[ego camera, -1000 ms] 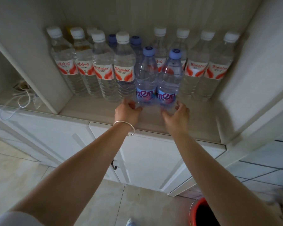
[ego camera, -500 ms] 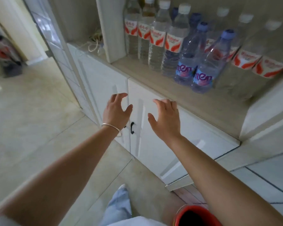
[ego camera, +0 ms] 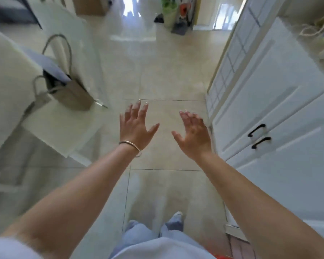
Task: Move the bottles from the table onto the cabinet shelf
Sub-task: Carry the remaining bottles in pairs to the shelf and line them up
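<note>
Fingers (ego camera: 137,109) of your left hand (ego camera: 134,126) and right hand (ego camera: 193,133) spread apart, empty, over the tiled floor (ego camera: 157,75) beside the cabinet (ego camera: 281,113), presumably freed for the next pickup; no bottles visible.

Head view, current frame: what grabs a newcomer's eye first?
Two empty hands spread in mid-air over the tiled floor: the left hand, with a bangle on its wrist, and the right hand. To the right stands a white cabinet with two black door handles. At left, a paper bag sits on a white surface.
</note>
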